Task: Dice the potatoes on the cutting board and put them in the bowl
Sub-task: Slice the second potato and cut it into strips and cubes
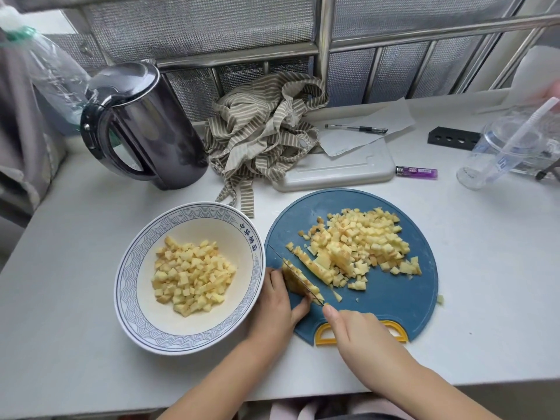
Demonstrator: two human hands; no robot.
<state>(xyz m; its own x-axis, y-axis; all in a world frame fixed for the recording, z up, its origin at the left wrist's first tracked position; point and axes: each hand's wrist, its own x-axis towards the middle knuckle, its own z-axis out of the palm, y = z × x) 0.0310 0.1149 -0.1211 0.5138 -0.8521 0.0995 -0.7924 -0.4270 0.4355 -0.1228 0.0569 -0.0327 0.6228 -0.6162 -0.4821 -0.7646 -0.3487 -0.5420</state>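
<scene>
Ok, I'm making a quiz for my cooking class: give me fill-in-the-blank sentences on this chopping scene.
1. The right hand grips a ____ over the cutting board.
2. The bowl of diced potato stands to the board's ____.
3. The lighter behind the board is ____.
Missing words: knife; left; purple.

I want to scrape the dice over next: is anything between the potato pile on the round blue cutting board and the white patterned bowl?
Yes: uncut potato strips, the thin knife and the left hand steadying them lie on the blue board's left side, beside the white bowl.
</scene>
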